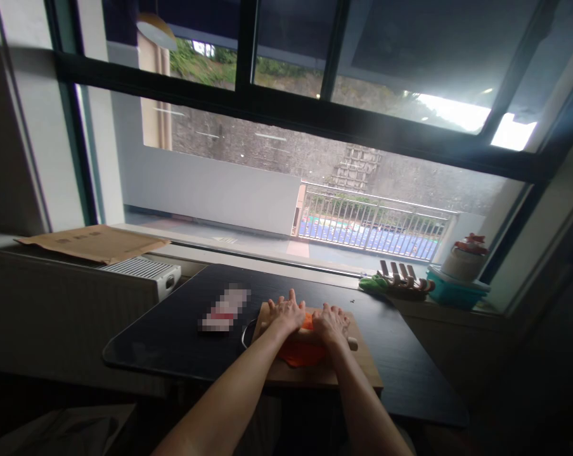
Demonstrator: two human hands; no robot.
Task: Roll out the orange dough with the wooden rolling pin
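Observation:
A wooden rolling pin (352, 344) lies crosswise over a flattened orange sheet (303, 353) that looks like dough or clay. Underneath is a wooden board (324, 378) at the near side of the dark table. My left hand (289, 313) rests palm down over the left part of the pin, fingers stretched and spread. Over its right part lies my right hand (331, 322), also flat with fingers extended forward. Neither hand wraps round the pin. Between the hands, more orange shows beyond the pin. My palms hide much of the pin.
On the dark table (172, 342), a pixelated flat item (224, 309) lies left of the board, beside a metal ring-like handle (246, 334). Along the sill are a brown envelope (96, 242), a green cloth-like item (374, 283) and a teal box (450, 288). A window stands ahead.

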